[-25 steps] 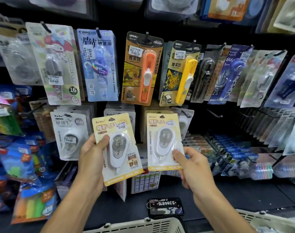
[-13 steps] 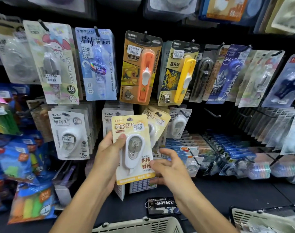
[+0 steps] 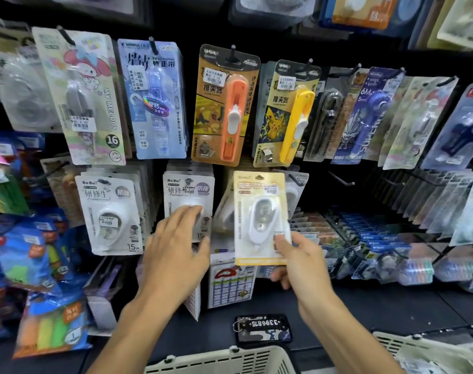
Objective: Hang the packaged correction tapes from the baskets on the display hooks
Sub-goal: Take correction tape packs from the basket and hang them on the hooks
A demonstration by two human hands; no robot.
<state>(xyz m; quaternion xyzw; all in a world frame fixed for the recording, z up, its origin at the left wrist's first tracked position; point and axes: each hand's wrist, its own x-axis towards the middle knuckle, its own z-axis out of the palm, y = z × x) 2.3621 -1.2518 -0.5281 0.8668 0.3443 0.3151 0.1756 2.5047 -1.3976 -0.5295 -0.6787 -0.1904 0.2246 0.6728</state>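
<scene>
Yellow-carded white correction tape pack point(image 3: 260, 217): pinched at lower corner, my right hand point(image 3: 301, 261). Left hand point(image 3: 174, 255): fingers spread, holding nothing.

place: stationery shop | evidence: price-stickered blister packs point(image 3: 224, 103) on display hooks point(image 3: 340, 179); shopping basket point(image 3: 224, 360)

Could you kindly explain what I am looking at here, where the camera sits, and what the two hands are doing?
There is no machine: a person wears a camera on the head, looking forward and down at a shop display. The right hand pinches the lower corner of a yellow-carded correction tape, held upright before the hooks. The left hand holds nothing, its fingers stretched toward a hanging white pack. Other stationery packs hang in rows. On the dark shelf below lies a number tag. Two pale baskets show at the bottom edge.
</scene>
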